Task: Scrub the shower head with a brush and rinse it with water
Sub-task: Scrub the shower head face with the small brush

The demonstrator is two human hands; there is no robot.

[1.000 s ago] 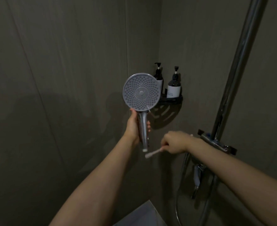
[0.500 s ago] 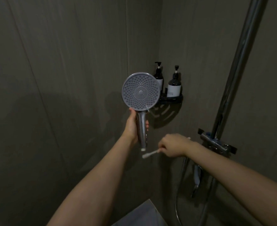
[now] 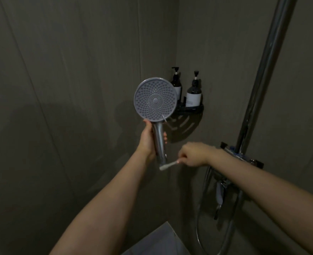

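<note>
Head camera shows my left hand (image 3: pixel 148 139) curled around the chrome handle of the shower head (image 3: pixel 154 99), face upright toward me. My right hand (image 3: pixel 193 154) pinches a toothbrush (image 3: pixel 168 165), bristles touching the handle's lower end.

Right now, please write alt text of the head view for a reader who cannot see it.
A left hand holds a shower head upright by its handle, spray face toward the camera, while the right hand holds a small brush at the handle's lower end. Behind, two pump bottles stand on a corner shelf.
</note>
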